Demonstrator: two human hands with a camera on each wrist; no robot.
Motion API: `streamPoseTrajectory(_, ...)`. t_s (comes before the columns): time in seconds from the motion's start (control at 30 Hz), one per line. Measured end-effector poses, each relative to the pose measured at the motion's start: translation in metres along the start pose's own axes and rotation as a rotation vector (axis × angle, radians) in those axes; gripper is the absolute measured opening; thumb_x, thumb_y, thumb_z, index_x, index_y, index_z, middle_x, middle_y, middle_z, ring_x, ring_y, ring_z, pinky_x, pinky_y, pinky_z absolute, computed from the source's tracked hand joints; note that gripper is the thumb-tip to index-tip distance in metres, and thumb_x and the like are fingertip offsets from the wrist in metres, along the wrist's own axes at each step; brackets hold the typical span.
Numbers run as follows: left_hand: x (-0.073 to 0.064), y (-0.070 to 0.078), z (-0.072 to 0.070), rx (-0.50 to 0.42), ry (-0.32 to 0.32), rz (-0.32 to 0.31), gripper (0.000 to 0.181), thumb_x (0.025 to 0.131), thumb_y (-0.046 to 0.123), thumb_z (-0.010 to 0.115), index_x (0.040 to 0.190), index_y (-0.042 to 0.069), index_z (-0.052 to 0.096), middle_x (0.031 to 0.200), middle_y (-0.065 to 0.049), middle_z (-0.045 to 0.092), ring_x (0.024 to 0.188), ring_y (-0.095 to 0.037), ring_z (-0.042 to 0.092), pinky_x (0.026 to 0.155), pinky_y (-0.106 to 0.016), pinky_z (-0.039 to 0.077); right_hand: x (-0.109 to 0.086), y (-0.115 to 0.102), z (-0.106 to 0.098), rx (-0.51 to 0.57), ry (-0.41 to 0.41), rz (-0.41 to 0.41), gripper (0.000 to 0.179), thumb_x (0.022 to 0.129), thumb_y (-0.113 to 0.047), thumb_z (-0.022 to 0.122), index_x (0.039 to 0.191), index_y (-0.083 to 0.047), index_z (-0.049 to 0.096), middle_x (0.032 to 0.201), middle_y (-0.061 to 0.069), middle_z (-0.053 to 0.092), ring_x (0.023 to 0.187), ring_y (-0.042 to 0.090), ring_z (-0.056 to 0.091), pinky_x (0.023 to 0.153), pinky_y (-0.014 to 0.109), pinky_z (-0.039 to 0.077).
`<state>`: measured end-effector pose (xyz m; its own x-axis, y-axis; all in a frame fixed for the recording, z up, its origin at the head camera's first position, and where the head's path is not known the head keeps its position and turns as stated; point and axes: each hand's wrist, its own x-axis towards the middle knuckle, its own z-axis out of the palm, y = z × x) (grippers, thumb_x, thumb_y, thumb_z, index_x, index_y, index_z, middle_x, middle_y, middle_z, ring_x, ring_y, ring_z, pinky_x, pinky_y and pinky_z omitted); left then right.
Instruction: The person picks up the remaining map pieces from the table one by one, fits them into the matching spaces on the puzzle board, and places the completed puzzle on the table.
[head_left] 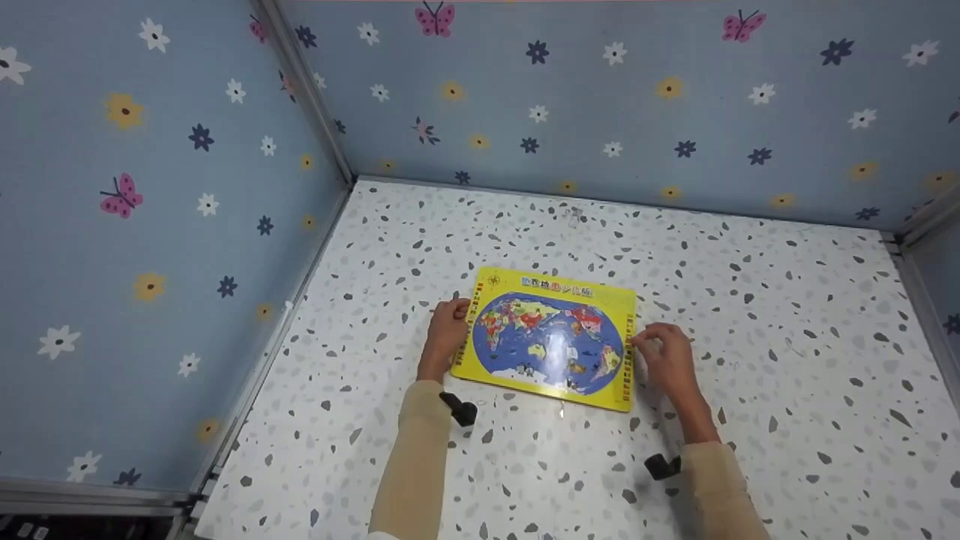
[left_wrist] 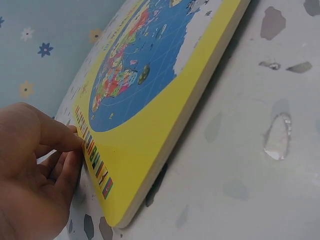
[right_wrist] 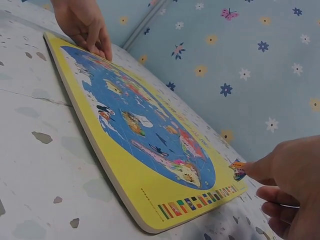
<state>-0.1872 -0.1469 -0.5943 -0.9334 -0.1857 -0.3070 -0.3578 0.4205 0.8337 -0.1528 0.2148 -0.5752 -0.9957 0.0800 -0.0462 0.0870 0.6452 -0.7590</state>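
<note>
A yellow-bordered world map puzzle board [head_left: 469, 367] lies flat and slightly skewed on the tabletop, its blue oval map printed with colourful continents. At its left edge, my left hand [head_left: 448, 330] pinches the border, the thumb over the row of small flags in the left wrist view. Beside the right edge is my right hand [head_left: 669, 360]. Between its thumb and finger it pinches a small colourful puzzle piece [right_wrist: 238, 170], which overlaps the board's flag-lined border in the right wrist view. The other fingers of that hand are curled.
The board rests on a white speckled tabletop [head_left: 787, 360]. Blue walls [head_left: 570, 90] with flowers and butterflies stand behind and at the left, joined by a grey metal corner post [head_left: 307, 90]. Black wrist mounts [head_left: 461, 411] show on both forearms.
</note>
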Motion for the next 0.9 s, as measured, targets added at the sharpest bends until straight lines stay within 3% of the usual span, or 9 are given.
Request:
streamPoseTrajectory(0.27,-0.001,0.0,-0.001,-0.011,0.0,0.007,0.047,0.091,0.0,0.038,0.134,0.01,0.054,0.123,-0.008,0.049,0.108,-0.021,0.048,0.1,-0.038,0.039,0.004,-0.008,0.004,-0.053,-0.038,0.038,0.02,0.091,-0.02,0.064,0.093,-0.001,0.068,0.131,0.021,0.05,0.13,0.039,0.04,0.112,0.053,0.026)
streamPoseTrajectory(0.6,0.0,-0.001,-0.001,-0.009,0.002,0.015,0.044,0.093,0.001,0.039,0.133,0.011,0.055,0.121,-0.006,0.05,0.107,-0.019,0.048,0.1,-0.037,0.04,0.007,-0.007,0.014,-0.174,-0.042,-0.015,0.017,0.089,-0.02,0.067,0.088,-0.003,0.069,0.137,0.021,0.048,0.129,0.042,0.038,0.11,0.056,0.023)
streamPoseTrajectory(0.9,-0.001,-0.001,-0.001,-0.029,-0.007,0.036,0.045,0.092,-0.001,0.037,0.133,0.008,0.054,0.123,-0.008,0.048,0.103,-0.02,0.046,0.097,-0.037,0.039,0.008,-0.01,0.021,-0.224,-0.078,-0.05,0.019,0.089,-0.02,0.067,0.095,-0.002,0.07,0.136,0.019,0.049,0.131,0.041,0.035,0.11,0.056,0.022)
